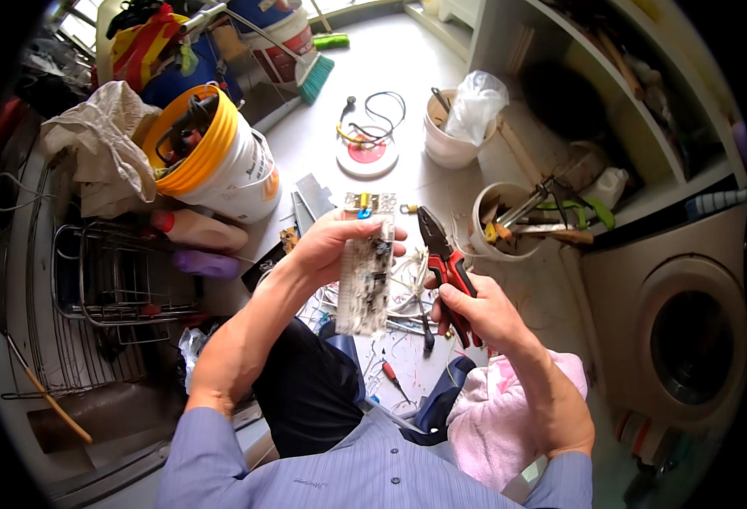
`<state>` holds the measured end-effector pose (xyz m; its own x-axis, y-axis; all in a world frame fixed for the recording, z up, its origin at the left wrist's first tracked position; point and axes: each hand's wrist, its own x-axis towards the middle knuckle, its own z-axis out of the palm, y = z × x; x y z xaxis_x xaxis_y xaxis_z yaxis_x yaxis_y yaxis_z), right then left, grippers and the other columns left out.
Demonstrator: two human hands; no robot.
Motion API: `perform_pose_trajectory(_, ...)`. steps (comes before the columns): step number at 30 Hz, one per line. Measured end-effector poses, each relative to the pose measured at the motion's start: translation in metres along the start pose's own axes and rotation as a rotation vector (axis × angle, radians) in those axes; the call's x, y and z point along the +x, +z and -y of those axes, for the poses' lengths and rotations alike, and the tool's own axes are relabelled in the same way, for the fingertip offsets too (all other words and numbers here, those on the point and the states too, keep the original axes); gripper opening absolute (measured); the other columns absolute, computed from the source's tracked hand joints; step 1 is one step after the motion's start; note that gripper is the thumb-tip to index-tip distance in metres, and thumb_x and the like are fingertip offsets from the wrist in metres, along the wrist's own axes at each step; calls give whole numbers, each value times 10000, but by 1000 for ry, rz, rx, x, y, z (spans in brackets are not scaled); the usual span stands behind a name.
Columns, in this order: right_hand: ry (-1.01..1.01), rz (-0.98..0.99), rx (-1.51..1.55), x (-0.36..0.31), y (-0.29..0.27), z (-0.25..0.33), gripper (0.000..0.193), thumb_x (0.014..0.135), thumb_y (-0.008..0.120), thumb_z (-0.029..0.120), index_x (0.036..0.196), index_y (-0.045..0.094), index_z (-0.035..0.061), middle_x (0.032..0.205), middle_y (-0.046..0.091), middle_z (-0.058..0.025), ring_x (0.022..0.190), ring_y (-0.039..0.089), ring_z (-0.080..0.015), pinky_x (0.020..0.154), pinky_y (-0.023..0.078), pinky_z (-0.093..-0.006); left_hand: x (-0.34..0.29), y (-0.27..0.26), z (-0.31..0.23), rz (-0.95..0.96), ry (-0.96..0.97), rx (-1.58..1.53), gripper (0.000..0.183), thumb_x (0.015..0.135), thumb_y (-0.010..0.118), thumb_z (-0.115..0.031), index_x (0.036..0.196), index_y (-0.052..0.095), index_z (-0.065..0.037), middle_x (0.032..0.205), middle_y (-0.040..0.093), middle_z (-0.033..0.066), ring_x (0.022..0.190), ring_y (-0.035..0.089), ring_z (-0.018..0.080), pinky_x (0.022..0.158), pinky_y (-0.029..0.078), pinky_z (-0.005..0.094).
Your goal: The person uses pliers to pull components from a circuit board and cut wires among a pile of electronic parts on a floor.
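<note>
My left hand [322, 243] grips a long, narrow circuit board [363, 297] upright near its top, thumb across its face. The board is pale and crowded with small dark parts; a yellow part [363, 200] and a blue part [364, 214] show near its upper end. To the right, my right hand [482, 308] is closed round red-and-black pliers [452, 270]. Their jaws point up, apart from the board; I cannot tell whether the jaws touch. Behind and below lie tangled white wires [407, 293] and a red-handled screwdriver [393, 373] on the floor.
A white-and-yellow bucket [250, 182] with tools stands at left beside a wire rack [93, 318]. Two small pails, one with a plastic bag [475, 106], stand right. A front-loading washer [620, 297] is farther right. A pink towel [497, 416] lies under my right forearm.
</note>
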<state>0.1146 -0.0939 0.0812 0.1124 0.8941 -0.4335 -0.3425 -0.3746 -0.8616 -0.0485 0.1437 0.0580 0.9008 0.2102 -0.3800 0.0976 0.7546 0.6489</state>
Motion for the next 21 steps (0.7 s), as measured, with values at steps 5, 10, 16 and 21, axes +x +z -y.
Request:
perform_pose_trajectory(5, 41, 3, 12, -6, -16, -2, 373, 1042, 561, 238, 1259, 582, -64, 883, 686, -56, 713, 660, -132, 679, 537, -274, -6, 15, 25, -89, -152, -185, 361, 980, 626, -181, 1190, 617, 112, 1061, 719, 216, 969, 736, 273, 826, 637, 401)
perform_pose_trajectory(10, 37, 38, -93, -2, -31, -1, 386, 1026, 589, 260, 1272, 611, -37, 909, 692, -44, 766, 626, -104, 710, 520, -265, -2, 8, 54, 50, -158, -362, 345, 982, 626, -158, 1254, 543, 37, 1044, 720, 215, 915, 754, 301, 767, 652, 467)
perform_pose_trajectory(16, 27, 41, -147, 0, -36, -2, 474, 976, 663, 367, 1300, 643, 21, 868, 636, -2, 798, 569, -90, 727, 477, -264, 7, -2, 62, 209, -219, -507, 344, 978, 599, -143, 1281, 528, 2, 1033, 707, 267, 893, 746, 386, 730, 646, 495)
perform_pose_trajectory(21, -74, 2, -167, 0, -30, 0, 396, 978, 661, 282, 1256, 643, 1, 958, 617, -34, 879, 566, -118, 776, 471, -278, 11, 2, 63, 227, -229, -442, 346, 956, 642, -160, 1251, 555, -3, 1024, 697, 279, 887, 742, 382, 748, 636, 500)
